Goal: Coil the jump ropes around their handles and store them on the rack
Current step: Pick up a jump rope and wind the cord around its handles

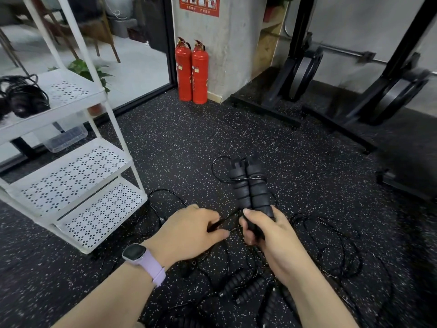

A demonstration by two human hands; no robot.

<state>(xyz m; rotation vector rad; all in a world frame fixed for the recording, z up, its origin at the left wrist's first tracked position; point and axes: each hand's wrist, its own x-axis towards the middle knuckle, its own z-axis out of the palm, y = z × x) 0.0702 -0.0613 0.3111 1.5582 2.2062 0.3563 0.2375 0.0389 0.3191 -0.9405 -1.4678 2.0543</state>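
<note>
My right hand (267, 235) grips the lower end of two black ribbed jump rope handles (250, 185) held side by side, pointing away from me, with thin black cord wrapped across them. My left hand (191, 230) pinches the black cord (227, 218) just left of the handles. More black ropes (331, 247) and loose handles (243, 287) lie tangled on the speckled floor below my hands. The white tiered rack (78, 169) stands to the left; coiled black ropes (21, 98) lie on its upper shelf.
Two red fire extinguishers (191, 72) stand against a concrete pillar ahead. Black weight racks with plates (354, 95) fill the right side. A clear plastic box (63, 138) sits behind the rack, near a glass wall and a green plant.
</note>
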